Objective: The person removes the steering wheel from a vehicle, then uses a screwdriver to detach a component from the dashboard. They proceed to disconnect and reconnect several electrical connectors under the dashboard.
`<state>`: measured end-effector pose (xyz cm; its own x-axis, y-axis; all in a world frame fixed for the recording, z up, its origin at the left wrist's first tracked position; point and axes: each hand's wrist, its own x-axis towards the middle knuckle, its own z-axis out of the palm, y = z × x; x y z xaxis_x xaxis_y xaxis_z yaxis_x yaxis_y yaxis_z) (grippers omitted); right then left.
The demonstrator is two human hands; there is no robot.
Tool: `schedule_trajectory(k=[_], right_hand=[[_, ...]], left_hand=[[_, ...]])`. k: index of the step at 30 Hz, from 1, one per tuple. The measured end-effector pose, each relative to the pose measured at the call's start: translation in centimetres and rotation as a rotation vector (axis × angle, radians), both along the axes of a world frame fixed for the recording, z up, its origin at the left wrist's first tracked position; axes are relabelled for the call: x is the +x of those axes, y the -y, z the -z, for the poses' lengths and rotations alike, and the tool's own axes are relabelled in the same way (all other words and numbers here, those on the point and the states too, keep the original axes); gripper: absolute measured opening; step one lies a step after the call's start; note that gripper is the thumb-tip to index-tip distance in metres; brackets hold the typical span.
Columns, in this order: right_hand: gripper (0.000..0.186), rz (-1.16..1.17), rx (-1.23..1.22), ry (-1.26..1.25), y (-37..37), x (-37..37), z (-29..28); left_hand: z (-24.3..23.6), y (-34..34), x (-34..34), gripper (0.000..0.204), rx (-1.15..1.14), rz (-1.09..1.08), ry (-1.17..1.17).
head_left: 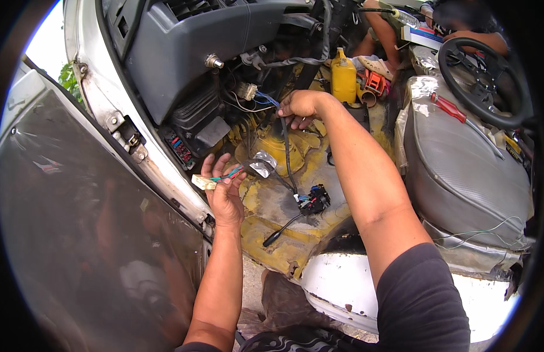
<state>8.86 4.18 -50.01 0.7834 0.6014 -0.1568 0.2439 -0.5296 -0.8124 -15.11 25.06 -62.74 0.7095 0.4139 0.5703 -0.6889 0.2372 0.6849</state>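
Note:
My left hand [226, 190] has its fingers curled round a white wire connector [204, 182] with red and green wires. A strip of silver tape [263, 164] wraps the harness beside it. My right hand [301, 108] pinches a black-sleeved cable [286, 141] where blue wires [266, 100] come out. Those wires run to a second pale connector [246, 91] under the dashboard. Both cable branches lead down to a black steering-column switch [314, 200], whose stalk [275, 237] points toward me. It lies on the worn yellow floor [266, 202].
The dashboard [195, 53] and fuse box [179, 149] are at the left, by the opened door [96, 223]. A yellow jug [343, 76] stands beyond my right hand. On the grey seat [459, 158] rest a red-handled screwdriver [451, 108] and a steering wheel [486, 82]. Another person [468, 29] sits at the far right.

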Motion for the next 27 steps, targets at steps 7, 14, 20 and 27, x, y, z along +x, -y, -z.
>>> schedule_trajectory(k=[7,14,20,27], right_hand=[[0.025,-0.006,-0.022,0.033,-0.2,-0.1,-0.1],[0.023,-0.003,-0.034,0.041,-0.4,0.0,0.0],[0.023,-0.013,-0.018,0.049,-0.4,0.1,0.1],[0.023,-0.022,-0.030,0.050,-0.5,0.0,0.1]], left_hand=[[-2.4,0.1,-0.3,0.030,-0.149,0.000,-0.133],[-3.7,-0.8,-0.5,0.016,-0.389,0.346,-0.103],[-3.7,2.3,-0.6,0.046,0.009,0.072,-0.098],[-4.3,2.8,-1.2,0.040,0.047,-0.100,-0.285]])
